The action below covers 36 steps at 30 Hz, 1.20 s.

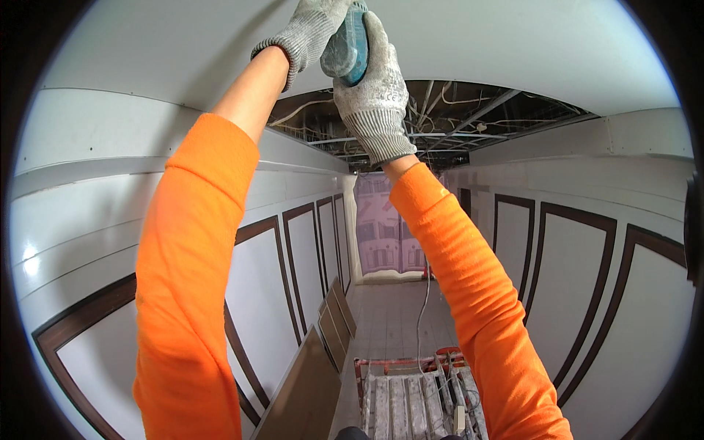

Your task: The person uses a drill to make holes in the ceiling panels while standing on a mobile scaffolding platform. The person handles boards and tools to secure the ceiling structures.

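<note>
Near the ceiling [513,44], upraised left hand [314,28] and right hand [376,86] clamp a teal tool [357,45]

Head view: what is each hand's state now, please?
Left hand: against the teal power tool; grip partly out of view, cannot be told.
Right hand: closed, holding the tool.

The ceiling board [506,48] bars upward passage; open air separates the orange sleeves [187,279]
</note>
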Tool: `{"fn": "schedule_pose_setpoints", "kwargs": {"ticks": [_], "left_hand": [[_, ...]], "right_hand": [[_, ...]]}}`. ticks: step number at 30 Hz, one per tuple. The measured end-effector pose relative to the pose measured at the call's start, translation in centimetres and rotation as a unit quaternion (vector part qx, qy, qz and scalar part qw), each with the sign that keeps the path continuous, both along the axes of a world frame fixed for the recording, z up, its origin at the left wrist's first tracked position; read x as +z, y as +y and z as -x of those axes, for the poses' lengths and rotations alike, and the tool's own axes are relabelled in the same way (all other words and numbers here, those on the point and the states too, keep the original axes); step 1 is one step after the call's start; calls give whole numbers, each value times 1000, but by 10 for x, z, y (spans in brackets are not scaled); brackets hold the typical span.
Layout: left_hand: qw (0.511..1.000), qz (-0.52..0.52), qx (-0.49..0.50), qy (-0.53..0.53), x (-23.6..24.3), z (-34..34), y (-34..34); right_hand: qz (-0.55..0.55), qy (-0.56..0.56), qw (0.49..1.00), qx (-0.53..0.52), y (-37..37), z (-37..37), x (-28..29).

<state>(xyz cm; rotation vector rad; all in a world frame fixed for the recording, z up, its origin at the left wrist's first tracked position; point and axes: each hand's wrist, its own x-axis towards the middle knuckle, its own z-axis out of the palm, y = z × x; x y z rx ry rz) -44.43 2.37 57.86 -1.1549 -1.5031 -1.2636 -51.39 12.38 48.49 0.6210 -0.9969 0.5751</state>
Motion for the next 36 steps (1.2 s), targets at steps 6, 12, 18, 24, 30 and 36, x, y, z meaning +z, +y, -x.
{"fn": "schedule_pose_setpoints", "kwargs": {"ticks": [6, 12, 18, 24, 30, 36], "left_hand": [[999, -48, 25, 0, 9, 8, 1], [996, -45, 74, -17, 10, 2, 0], [999, -18, -23, 20, -13, -15, 11], [996, 5, 54, 65, 15, 12, -8], [998, 9, 42, 40, 9, 4, -2], [999, 25, 26, 29, 16, 8, -4]], "right_hand": [[2, -7, 1000, -14, -2, -4, -1], [-10, 6, 1000, 13, 0, -7, 2], [1, -33, 999, -11, 9, -8, 0], [-12, 25, 999, 27, -2, -7, 0], [18, -34, 999, -35, 1, -11, 1], [0, -47, 998, -35, 3, -17, 1]]}}
